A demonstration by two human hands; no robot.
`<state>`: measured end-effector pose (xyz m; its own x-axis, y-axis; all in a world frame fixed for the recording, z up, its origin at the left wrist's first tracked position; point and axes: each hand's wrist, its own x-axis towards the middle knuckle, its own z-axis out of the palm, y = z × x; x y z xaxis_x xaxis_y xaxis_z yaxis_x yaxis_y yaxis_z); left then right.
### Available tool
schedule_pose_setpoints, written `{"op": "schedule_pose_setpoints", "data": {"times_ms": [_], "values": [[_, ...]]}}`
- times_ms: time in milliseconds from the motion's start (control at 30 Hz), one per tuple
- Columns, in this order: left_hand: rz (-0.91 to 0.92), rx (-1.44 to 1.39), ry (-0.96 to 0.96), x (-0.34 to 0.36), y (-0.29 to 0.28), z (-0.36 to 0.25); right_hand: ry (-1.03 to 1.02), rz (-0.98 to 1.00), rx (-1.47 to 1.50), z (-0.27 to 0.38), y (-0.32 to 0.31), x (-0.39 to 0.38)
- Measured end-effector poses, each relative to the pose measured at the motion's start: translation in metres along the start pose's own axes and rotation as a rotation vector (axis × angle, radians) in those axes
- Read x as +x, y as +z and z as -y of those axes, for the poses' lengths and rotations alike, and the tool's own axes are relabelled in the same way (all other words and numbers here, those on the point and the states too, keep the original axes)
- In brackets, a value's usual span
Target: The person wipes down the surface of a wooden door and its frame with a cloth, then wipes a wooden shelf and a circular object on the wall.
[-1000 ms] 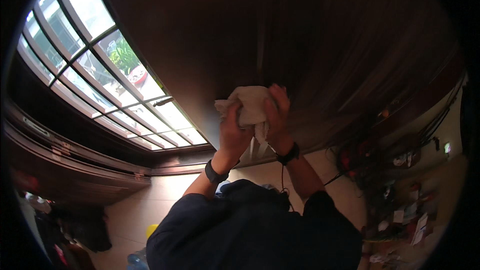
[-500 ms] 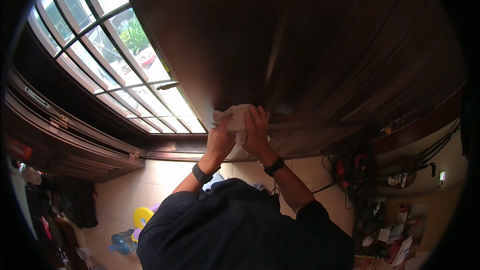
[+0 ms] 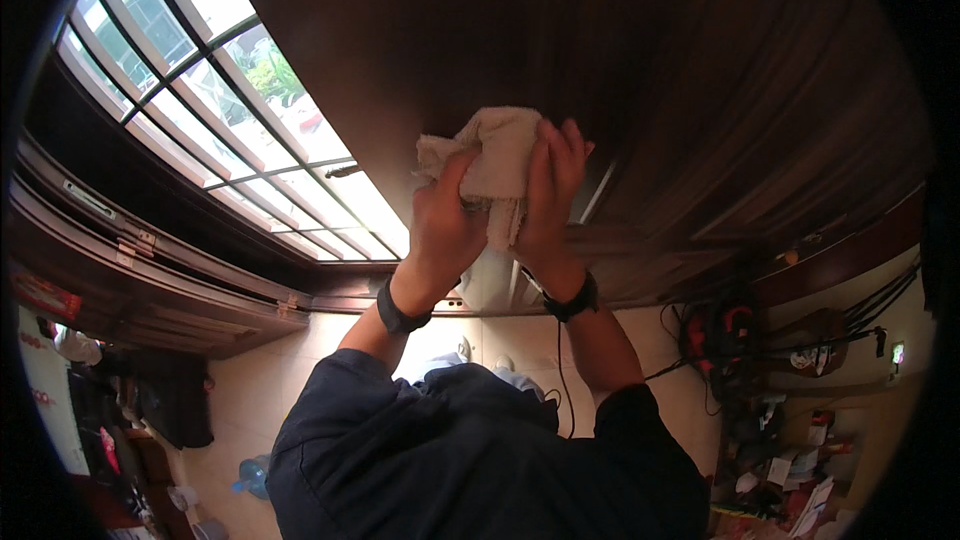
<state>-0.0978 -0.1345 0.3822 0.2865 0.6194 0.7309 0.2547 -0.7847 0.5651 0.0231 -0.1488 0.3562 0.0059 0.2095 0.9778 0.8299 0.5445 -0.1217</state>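
Note:
A folded, pale beige cloth [image 3: 500,155] is held up in front of a dark brown wooden door [image 3: 420,30]. My left hand [image 3: 445,225] grips the cloth's left and lower part, with its thumb over the front. On the other side, my right hand [image 3: 550,195] holds the cloth's right edge, its fingers pointing up along it. A loose fold hangs down between the two hands. Whether the cloth touches the door cannot be made out. Both wrists wear dark bands.
A barred window [image 3: 240,90] lies left of the door, beside an open dark door leaf [image 3: 150,290]. Low on the left stands a blue water jug [image 3: 255,477]. A red and black bag [image 3: 705,340] with cables and a cluttered shelf [image 3: 790,470] are at right.
Both hands have moved the cloth upward and away from me, and more of its folded face shows. The view has shifted slightly, and the yellow thing by the jug is out of sight.

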Motion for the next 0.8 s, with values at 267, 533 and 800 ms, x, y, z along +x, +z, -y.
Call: {"op": "schedule_pose_setpoints", "data": {"times_ms": [267, 533, 800], "values": [[-0.047, -0.062, 0.054, 0.016, -0.020, 0.003, -0.076, -0.011, -0.182, 0.007, 0.012, 0.023], [0.033, 0.035, 0.046, -0.036, -0.035, 0.058, -0.020, 0.084, -0.125, 0.012, 0.045, -0.053], [0.042, 0.000, 0.007, -0.052, -0.084, 0.075, -0.076, 0.193, -0.212, 0.036, 0.063, -0.056]]}}
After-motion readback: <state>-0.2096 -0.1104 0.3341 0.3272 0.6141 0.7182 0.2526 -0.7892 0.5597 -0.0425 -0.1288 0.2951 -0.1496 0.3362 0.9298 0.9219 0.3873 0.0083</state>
